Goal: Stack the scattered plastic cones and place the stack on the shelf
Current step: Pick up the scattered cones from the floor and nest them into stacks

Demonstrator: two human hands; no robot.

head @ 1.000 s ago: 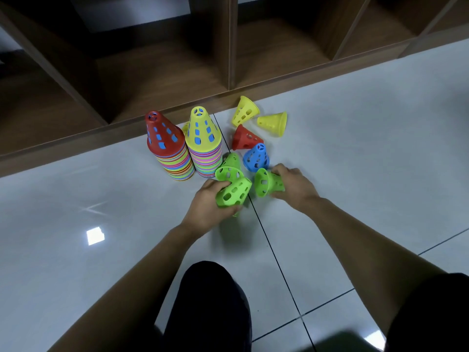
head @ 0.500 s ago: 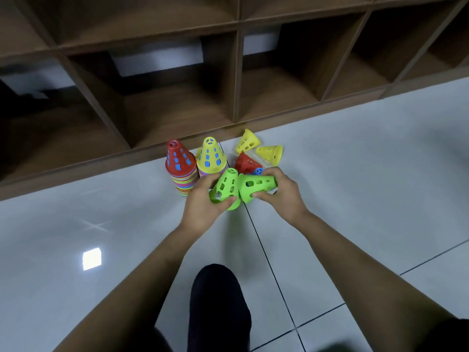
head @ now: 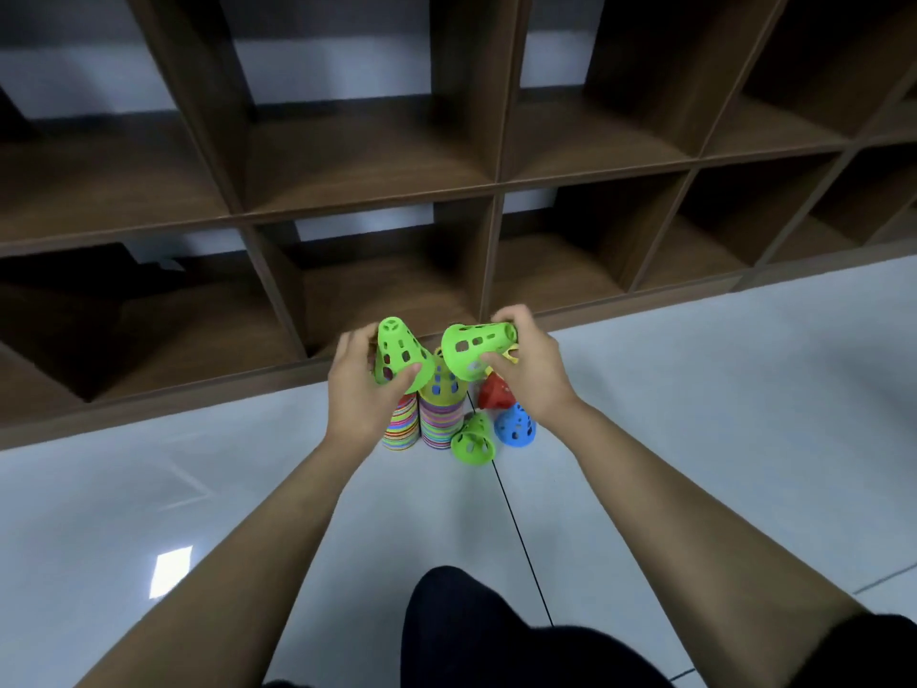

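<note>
Left hand (head: 357,384) grips an upright green perforated plastic cone (head: 397,357), tip up. Right hand (head: 526,374) pinches a second green perforated cone (head: 474,347) lying sideways just beside it, mouth facing left and down; it needs tilting upright to nest.

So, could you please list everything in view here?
left-held cone: 1, green, tip up, aloft
right-held cone: 1, green, sideways, aloft
loose green cone: 1, green, floor by stacks
blue cone: 1, blue, floor beside it
red cone: 1, red, floor beyond blue
left stack: 1, multicoloured, floor by shelf
right stack: 1, multicoloured, yellow-topped
shelf: 1, brown, behind
floor: 1, pale, tiled
knee: 1, dark-clothed, bottom
left hand: 1, grips left-held cone
right hand: 1, grips right-held cone
</note>
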